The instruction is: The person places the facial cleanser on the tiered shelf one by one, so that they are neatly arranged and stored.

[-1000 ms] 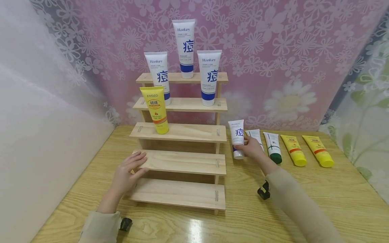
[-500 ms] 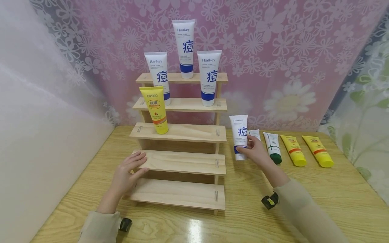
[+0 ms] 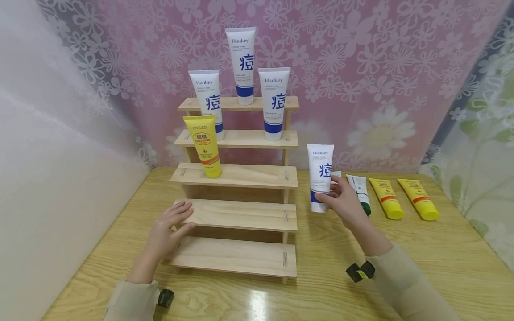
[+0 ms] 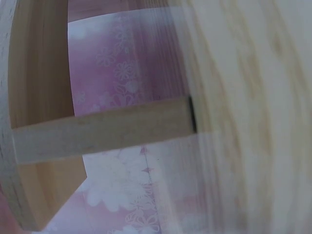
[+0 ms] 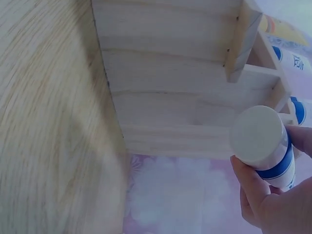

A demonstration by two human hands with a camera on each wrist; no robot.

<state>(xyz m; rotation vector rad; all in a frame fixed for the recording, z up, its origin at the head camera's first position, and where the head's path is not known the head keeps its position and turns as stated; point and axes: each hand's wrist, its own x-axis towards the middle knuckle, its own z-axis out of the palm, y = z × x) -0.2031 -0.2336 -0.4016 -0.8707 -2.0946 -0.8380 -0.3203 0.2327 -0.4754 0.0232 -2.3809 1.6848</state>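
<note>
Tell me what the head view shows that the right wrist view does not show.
Only the head view shows the left hand resting on the stepped wooden rack, the yellow tube standing on it, and more tubes lying on the table. Only the right wrist view shows the white cap end-on. Both show the right hand holding the white and blue tube.

The right hand (image 3: 341, 200) has lifted the white tube (image 3: 320, 177) upright off the table (image 3: 441, 258).
</note>
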